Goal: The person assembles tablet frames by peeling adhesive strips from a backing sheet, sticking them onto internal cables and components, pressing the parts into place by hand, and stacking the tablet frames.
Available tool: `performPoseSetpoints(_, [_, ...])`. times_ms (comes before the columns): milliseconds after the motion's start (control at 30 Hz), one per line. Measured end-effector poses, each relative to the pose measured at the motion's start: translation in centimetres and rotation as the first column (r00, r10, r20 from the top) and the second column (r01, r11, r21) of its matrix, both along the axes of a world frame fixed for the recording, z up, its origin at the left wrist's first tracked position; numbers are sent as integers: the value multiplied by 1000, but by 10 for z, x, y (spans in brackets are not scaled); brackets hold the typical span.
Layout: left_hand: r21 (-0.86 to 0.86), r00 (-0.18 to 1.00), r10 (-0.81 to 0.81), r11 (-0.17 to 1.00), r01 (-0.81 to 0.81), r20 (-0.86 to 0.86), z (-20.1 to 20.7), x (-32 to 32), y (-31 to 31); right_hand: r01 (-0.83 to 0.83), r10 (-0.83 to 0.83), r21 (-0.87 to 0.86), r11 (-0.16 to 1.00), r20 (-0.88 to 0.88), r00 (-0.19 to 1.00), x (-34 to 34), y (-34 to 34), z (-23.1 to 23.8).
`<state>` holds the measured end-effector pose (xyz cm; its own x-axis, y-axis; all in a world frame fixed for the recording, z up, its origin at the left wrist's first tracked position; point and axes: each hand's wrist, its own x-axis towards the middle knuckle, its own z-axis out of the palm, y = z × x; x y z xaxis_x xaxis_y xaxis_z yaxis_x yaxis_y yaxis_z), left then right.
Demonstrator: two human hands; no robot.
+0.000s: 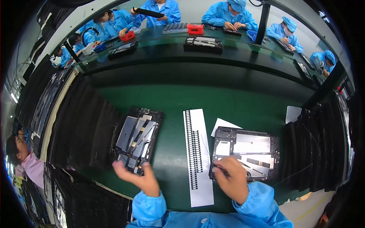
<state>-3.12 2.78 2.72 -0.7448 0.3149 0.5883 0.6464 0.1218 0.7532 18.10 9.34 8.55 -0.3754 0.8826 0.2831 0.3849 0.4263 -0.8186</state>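
My left hand [141, 181] is open, its thumb and fingers spread at the near edge of an opened tablet-like device [135, 133] that lies tilted on the left. Silver panels and dark strips show inside it. My right hand [234, 181] is closed in a pinch over the near left corner of a second opened device [254, 142]. What its fingertips hold, if anything, is too small and dark to name. Between the devices lies a white sheet [201, 193] bearing rows of small black stickers or pads [196, 150].
Tall stacks of black trays stand left [80, 125] and right [304, 152] of the green work surface [171, 95]. A white paper [224, 124] lies partly under the right device. Beyond a dark ledge, a conveyor [152, 43] carries devices and a red bin [195, 29]; co-workers in blue sit behind it.
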Motion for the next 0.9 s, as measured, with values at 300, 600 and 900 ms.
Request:
performPoseSetpoints(300, [-567,634,-769,559,605,-81,-45,47,70,125,-188,149,981,564,804,-88,86,-67])
performPoseSetpoints(600, [-604,649,-760,536,589,-41,-37,38,73,212,-206,62,975,600,773,-109,94,-65])
performPoseSetpoints(900, [-609,622,-782,515,602,-46,-37,42,72,139,-150,67,988,210,966,-96,84,-51])
